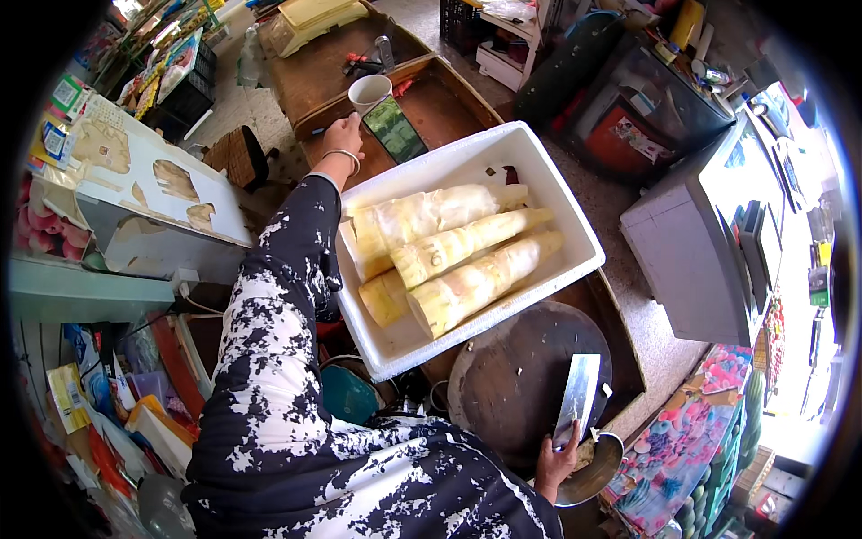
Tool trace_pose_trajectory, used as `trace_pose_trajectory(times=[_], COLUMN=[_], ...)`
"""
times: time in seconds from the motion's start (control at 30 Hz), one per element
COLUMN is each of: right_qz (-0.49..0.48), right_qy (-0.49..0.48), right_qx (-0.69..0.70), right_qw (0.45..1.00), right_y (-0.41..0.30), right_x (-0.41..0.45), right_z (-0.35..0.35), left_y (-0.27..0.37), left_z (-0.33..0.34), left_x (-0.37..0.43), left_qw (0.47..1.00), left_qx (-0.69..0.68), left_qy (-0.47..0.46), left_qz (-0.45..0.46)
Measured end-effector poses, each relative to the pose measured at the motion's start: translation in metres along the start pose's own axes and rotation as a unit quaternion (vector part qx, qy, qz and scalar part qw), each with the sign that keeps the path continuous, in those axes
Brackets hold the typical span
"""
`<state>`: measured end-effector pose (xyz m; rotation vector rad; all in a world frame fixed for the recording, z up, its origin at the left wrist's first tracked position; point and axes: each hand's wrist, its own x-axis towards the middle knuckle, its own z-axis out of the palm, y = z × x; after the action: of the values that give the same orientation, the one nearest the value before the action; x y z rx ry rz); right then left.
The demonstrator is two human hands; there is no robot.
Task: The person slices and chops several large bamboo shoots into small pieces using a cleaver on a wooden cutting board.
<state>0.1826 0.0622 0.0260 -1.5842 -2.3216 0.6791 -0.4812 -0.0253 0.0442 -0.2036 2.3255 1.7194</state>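
My left hand (345, 143), with a bangle at the wrist, is stretched out beside a phone (394, 130) that leans against a white cup (370, 91); whether its fingers touch the phone I cannot tell. My right hand (557, 463) holds a cleaver (577, 397) by its handle, with the blade lying over a round wooden chopping block (518, 377). Between the hands stands a white foam box (562, 195). Several large peeled bamboo shoots (465, 286) lie in it, side by side and partly stacked. A metal bowl (596, 482) with pale pieces sits by my right hand.
Beneath the box is a brown wooden table with raised edges (623, 323). A teal bucket (350, 391) stands near my body. To the left is a worn white cabinet (155, 175), and to the right a grey scale-like machine (693, 236). A wooden stool (236, 158) stands beyond the cabinet.
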Motion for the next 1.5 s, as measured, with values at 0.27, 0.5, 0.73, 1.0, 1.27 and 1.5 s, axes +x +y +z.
trace_pose_trajectory(times=[0.27,0.5,0.73,1.0,1.27,1.5], right_qz=[-0.030,-0.017,-0.005,-0.017,-0.004,-0.016], right_qy=[0.032,0.020,0.021,0.026,0.016,0.020], right_qx=[-0.010,-0.004,-0.014,-0.020,-0.016,-0.006], right_qw=[0.999,1.000,1.000,0.999,1.000,1.000], right_y=[0.001,-0.004,-0.010,-0.004,-0.004,0.002], right_x=[-0.001,0.000,0.000,0.000,0.000,-0.001], right_z=[0.003,0.002,0.000,0.002,0.000,0.002], left_y=[-0.003,-0.019,-0.010,-0.001,0.003,0.004], left_z=[0.015,0.033,0.035,0.028,0.022,0.023], left_x=[0.015,0.055,0.042,0.022,0.021,0.019], left_qw=[0.993,0.970,0.976,0.989,0.982,0.994], left_qx=[0.053,0.119,0.089,0.038,0.088,0.014], left_qy=[-0.008,0.036,0.009,-0.010,-0.037,-0.040], left_qz=[0.108,0.207,0.199,0.144,0.160,0.103])
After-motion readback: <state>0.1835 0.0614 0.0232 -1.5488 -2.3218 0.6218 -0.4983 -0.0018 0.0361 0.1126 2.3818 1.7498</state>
